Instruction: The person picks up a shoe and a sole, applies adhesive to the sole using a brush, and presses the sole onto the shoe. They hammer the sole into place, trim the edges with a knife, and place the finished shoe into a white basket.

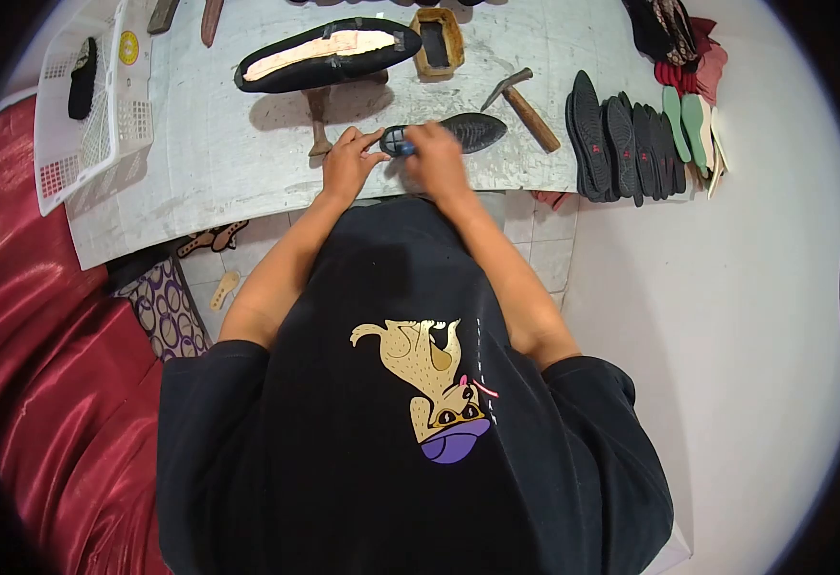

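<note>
A black shoe sole (478, 132) lies across the table near its front edge, its tread lines showing on the right half. At its heel end, my left hand (349, 161) presses thumb and fingertips to the rim, closed on it. Over the middle of the sole is my right hand (436, 158), slightly blurred, with its fingers curled round a small blue object (403, 144). What kind of object this is I cannot tell. Just right of the sole rests a hammer (527, 115) with a wooden handle.
Behind my hands, a black padded form (333, 56) stands on a metal shoe stand (318, 125) beside a brown tray (450, 43). Black soles (619, 144) line the right edge, near green insoles (692, 125). A white plastic basket (103, 144) stands left.
</note>
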{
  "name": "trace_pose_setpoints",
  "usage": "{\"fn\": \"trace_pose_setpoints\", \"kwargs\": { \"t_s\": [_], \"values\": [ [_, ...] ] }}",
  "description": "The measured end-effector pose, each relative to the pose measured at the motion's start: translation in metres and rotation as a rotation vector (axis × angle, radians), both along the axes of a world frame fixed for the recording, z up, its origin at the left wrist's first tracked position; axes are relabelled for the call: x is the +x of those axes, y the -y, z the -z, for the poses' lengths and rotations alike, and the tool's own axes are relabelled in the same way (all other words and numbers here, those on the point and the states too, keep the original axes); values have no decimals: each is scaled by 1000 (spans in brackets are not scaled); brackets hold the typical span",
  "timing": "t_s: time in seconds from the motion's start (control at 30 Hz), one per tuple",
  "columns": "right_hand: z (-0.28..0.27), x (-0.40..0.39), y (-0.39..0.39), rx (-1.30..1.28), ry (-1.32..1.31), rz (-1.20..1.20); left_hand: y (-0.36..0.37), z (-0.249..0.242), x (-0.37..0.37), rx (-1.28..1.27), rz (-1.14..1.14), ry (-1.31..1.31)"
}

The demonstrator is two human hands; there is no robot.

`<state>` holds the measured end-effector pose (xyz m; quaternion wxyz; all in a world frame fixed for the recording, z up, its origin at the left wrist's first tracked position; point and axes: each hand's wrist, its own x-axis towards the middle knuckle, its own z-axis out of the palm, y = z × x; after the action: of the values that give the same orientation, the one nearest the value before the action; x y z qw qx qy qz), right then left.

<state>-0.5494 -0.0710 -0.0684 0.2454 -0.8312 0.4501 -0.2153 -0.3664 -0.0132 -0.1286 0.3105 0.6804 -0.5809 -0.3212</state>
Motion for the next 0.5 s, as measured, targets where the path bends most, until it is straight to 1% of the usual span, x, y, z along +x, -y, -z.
{"fn": "trace_pose_setpoints", "kwargs": {
  "t_s": [0.03, 0.13, 0.2, 0.23, 0.27, 0.3, 0.33, 0.4, 0.43, 0.5],
  "values": [
    [-4, 13, -8, 24, 0, -79, -1, 3, 0, -24, -15, -1],
    [-8, 18, -8, 23, 9, -108, -2, -1, 0, 8, -11, -19],
    [3, 5, 5, 90, 186, 138, 2, -5, -1, 34, -16, -48],
    [6, -8, 8, 195, 173, 321, 1, -6, -1, 39, -11, -39],
    [5, -28, 15, 365, 150, 399, 0, -6, -1, 46, -7, -30],
    [7, -47, 18, 331, 168, 505, -1, -6, 0, 48, -9, -30],
    [13, -70, 21, 259, 164, 535, -1, -6, 0, 41, 1, -9],
    [1, -99, 26, 260, 83, 618, 0, -5, -1, 32, 9, 9],
    [-1, -104, 28, 260, 81, 618, 0, -5, -1, 40, 6, 4],
    [-4, -109, 30, 102, -60, 550, 0, -5, -2, 45, 6, -1]
  ]
}}
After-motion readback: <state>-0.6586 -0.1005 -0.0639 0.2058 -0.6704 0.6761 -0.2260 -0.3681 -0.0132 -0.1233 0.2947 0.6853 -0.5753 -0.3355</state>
